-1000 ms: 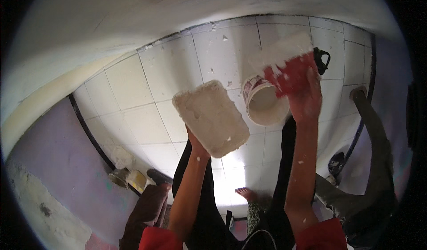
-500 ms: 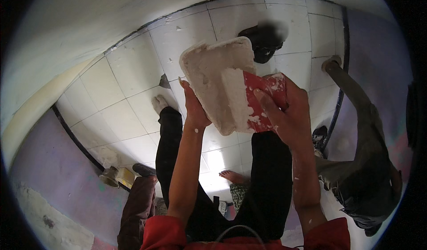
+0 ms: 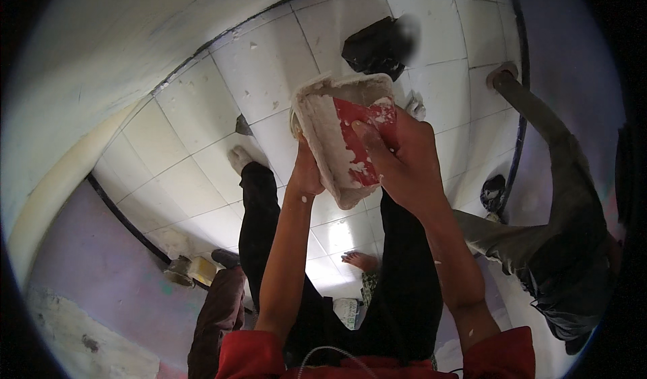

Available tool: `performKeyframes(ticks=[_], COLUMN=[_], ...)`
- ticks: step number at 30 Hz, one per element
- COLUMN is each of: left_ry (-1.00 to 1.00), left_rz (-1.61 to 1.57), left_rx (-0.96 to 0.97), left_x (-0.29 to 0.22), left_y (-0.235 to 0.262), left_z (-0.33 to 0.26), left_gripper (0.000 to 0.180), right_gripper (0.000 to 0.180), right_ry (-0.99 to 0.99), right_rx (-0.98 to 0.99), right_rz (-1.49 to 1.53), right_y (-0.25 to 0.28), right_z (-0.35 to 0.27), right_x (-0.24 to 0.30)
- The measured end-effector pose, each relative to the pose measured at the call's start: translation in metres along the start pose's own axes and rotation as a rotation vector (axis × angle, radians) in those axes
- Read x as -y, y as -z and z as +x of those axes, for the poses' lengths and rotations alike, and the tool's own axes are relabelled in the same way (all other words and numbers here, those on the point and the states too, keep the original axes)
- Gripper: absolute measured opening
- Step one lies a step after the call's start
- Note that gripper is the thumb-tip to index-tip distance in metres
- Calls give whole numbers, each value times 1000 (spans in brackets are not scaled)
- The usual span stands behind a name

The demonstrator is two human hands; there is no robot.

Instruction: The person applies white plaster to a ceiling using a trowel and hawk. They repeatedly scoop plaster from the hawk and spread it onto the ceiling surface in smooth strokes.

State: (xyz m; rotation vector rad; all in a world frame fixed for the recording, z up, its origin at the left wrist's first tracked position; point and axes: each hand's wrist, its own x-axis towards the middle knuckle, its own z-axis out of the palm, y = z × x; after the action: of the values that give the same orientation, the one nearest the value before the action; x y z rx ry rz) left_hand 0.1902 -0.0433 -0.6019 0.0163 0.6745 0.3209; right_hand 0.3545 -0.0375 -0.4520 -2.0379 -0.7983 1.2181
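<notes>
A rectangular putty tray [image 3: 317, 146], crusted with pale putty, is gripped at its left side by my left hand [image 3: 308, 170]. The fingers beneath the tray are hidden. My right hand [image 3: 412, 167] pinches a red putty spreader [image 3: 366, 112], with the thumb lying along its near face. Splashes of putty cover the spreader, and it sits inside the tray, slanting across the opening. Pale specks dot both of my forearms.
A black plastic bag [image 3: 374, 47] lies on the white tiled floor [image 3: 266, 49] beyond the tray. Another person's legs [image 3: 556, 170] stand at the right, and a brown trouser leg [image 3: 219, 311] shows at lower left. A yellowish container [image 3: 201, 270] rests by the left wall.
The spreader has moved left and deeper over the tray with my right hand. The tray is tipped more steeply, showing less of its inside. The whole view has shifted slightly.
</notes>
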Motion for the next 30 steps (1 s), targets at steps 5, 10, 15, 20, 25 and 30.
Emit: performKeyframes(ticks=[5,10,15,20,25,30], left_ry=[-31,1,86,107,135,173], left_rz=[180,306,241,227,276,474], left_rx=[-88,-92,-65,-87,-86,-186], left_x=[-18,-21,-24,-32,-35,-40], left_y=[-31,-21,-8,-16,0,17], left_z=[-17,-19,-15,-15,-7,1], left_gripper=[93,92,95,97,96,83], right_gripper=[16,23,26,26,27,27], right_ry=[-11,-50,-139,-204,-267,-432], right_rx=[-61,57,123,147,139,118], right_rz=[-47,195,457,562,733,888], right_y=[-9,-11,-11,-6,-7,5], right_z=[-6,-5,-3,-1,3,1], right_x=[-11,-32,-47,-50,-63,-69])
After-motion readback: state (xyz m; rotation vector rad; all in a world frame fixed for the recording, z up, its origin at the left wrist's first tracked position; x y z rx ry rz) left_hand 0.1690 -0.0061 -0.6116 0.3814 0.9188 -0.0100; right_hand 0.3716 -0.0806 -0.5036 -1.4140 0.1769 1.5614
